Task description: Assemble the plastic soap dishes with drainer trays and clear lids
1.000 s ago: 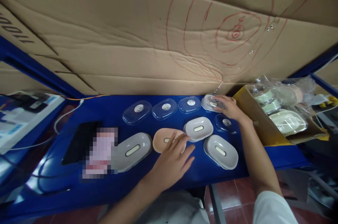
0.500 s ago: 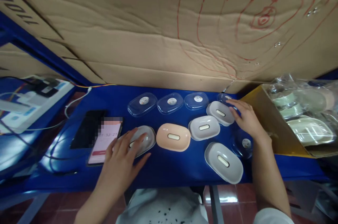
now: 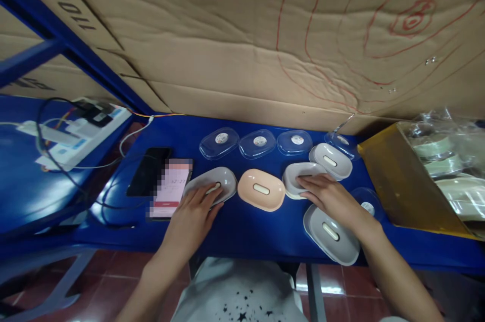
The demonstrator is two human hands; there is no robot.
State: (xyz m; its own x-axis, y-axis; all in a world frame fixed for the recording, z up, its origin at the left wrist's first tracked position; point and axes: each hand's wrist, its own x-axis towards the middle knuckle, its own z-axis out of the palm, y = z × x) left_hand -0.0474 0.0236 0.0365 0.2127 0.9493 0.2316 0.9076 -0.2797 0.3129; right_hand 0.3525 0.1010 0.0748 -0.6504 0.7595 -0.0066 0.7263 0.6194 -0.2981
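My left hand [image 3: 195,211] lies over the left grey oval soap dish [image 3: 224,179], fingers stretched across its near side and the thumb apart. Beside it is a peach soap dish [image 3: 246,188] with a cream oblong piece in its middle. My right hand [image 3: 329,198] reaches over another grey soap dish [image 3: 291,173]; its fingertips touch the inside near the middle, partly covering the cream piece, and its thumb is at the near edge. Two more grey dishes are near this hand, one behind [image 3: 337,152] and one in front [image 3: 335,246].
Clear plastic lids [image 3: 248,149] with round stickers line the back, and another [image 3: 358,195] lies partly behind my right hand. Phones [image 3: 149,173] lie at the left, near a power strip [image 3: 68,152] and cables. An open carton [image 3: 397,180] of bagged dishes stands right; cardboard [image 3: 212,54] walls the back.
My right hand has moved left and nearer, from the rear grey dish to the middle grey one. My left hand stays on the left dish. The whole view has shifted slightly.
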